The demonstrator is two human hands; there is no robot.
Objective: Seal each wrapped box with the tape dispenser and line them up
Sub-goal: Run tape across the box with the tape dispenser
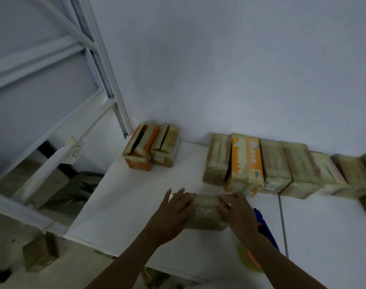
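Observation:
A tan wrapped box (206, 211) lies on the white table (123, 205) in front of me. My left hand (173, 213) presses flat on its left end and my right hand (237, 213) grips its right end. A blue tape dispenser (267, 230) with a yellow-orange roll (248, 260) lies on the table just under my right forearm. Several wrapped boxes (275, 165) stand side by side in a row along the wall at the right. A small pile of boxes (151, 146), some orange, sits at the table's far left corner.
A white metal rack (59, 113) rises at the left, with a paper label (70, 151) hanging on it. Below the table's left edge lie a cardboard box (40, 253) and dark items on the floor. A seam (283, 226) splits the tabletop at the right.

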